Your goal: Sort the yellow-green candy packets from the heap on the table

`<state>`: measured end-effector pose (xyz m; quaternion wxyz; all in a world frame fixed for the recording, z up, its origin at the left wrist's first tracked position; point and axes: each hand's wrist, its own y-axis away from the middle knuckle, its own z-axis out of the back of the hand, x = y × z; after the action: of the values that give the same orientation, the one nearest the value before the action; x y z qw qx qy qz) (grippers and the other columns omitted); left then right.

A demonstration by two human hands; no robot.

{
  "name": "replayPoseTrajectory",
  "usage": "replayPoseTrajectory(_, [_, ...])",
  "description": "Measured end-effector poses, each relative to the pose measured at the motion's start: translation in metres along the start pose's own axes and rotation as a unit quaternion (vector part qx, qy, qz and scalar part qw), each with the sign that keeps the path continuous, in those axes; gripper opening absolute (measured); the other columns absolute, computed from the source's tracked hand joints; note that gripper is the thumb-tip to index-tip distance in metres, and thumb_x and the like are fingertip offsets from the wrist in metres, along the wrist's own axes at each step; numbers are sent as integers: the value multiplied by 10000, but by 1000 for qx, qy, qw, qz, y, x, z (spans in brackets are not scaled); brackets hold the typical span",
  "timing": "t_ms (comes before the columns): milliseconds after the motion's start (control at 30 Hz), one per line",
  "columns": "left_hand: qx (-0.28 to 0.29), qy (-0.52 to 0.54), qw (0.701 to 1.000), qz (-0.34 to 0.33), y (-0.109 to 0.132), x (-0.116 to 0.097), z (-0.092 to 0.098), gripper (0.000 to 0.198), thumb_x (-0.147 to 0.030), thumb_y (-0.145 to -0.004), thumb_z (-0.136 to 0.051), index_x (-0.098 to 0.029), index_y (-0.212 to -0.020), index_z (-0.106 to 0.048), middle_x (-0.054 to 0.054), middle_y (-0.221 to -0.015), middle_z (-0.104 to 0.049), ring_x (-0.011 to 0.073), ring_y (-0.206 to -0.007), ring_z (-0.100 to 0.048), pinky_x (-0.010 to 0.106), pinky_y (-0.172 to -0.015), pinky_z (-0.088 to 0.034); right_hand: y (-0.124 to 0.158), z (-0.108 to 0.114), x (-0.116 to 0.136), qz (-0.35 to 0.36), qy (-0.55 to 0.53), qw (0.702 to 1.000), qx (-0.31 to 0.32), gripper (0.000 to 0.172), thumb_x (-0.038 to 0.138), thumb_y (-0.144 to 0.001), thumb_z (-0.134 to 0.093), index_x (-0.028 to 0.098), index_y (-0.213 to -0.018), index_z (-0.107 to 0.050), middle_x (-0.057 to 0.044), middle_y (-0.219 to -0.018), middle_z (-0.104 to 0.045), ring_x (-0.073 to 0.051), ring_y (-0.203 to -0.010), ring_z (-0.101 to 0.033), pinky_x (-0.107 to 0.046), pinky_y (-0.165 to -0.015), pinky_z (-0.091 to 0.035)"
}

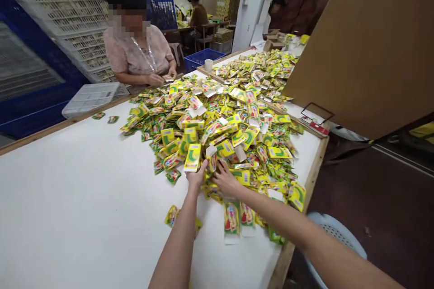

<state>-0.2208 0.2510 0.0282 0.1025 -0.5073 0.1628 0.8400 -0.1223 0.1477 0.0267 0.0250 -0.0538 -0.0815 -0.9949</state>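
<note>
A yellow and green small carton [193,157] stands tilted in my left hand [195,181], whose thumb and fingers close around its lower end. My right hand [226,184] lies against the front of the pile, fingers stretched apart among the packets; the fingertips are partly hidden. Between the two hands a small carton with an open white flap [212,158] leans in the heap. The pile [217,122] mixes yellow cartons, some with flaps open, with small green and yellow sachets. Two cartons with open flaps [232,219] lie just below my right hand.
The white table [84,198] has a raised wooden edge [313,180]. Across it a person [139,54] handles a small piece. A large cardboard sheet [366,54] rises at right, above a light-blue basket [335,230]. A second heap [257,70] lies beyond a wooden divider.
</note>
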Motion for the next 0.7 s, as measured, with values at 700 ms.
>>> replayPoseTrajectory(700, [-208,-278,920,180,267,189,172,670,-559,-783,-354,-248,-1375,-308,117,-1410,-362,338,-1326,-282,519,-1067,-259,213,-18,-92,-165,-21,942,-290,509,357,-842,-441,135,-1294,-369,-186,-1167,-521,-320,-1122,-495,-509,-933,-390])
